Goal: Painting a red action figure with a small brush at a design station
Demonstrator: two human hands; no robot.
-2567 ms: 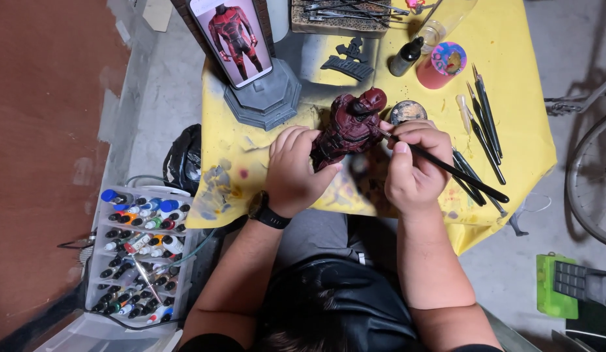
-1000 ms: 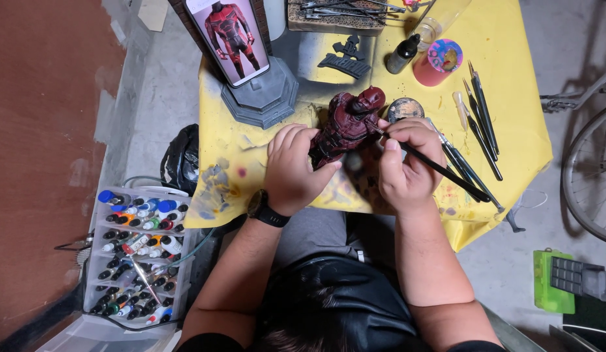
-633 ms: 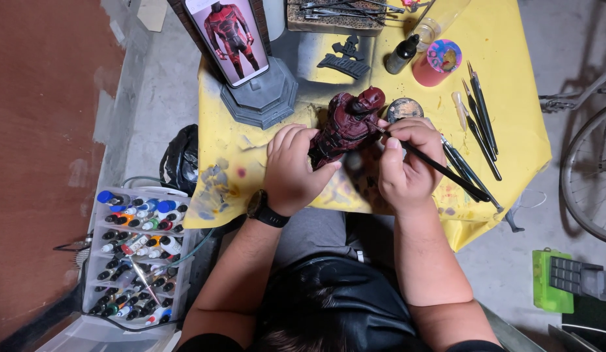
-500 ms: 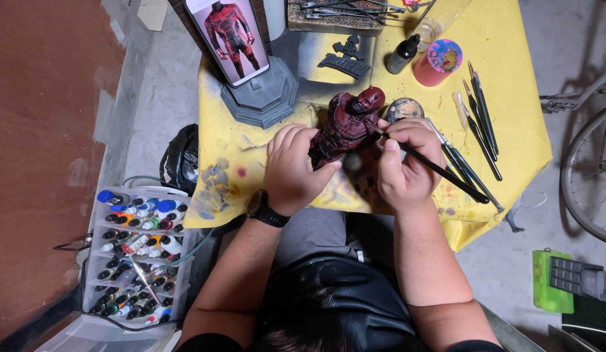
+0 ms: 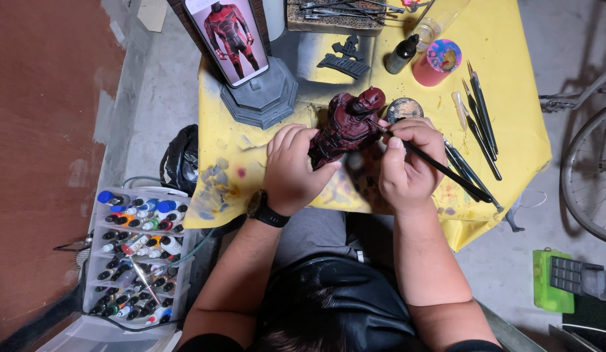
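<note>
Carefully, the left hand (image 5: 291,171) is gripping the red figurine (image 5: 345,127) steady while the right hand (image 5: 406,163) is pinching the brush (image 5: 440,166), tip touching its shoulder.

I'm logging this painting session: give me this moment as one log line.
left hand: grips dark red figure | right hand: holds paintbrush, tip at figure's head | surface: yellow-covered table

Figurine (image 5: 347,127): matt dark-red paint, rough sculpted surface. Tabletop (image 5: 512,124) cloth: yellow, matt, paint-stained. Brush (image 5: 440,166) handle: glossy black.
</note>
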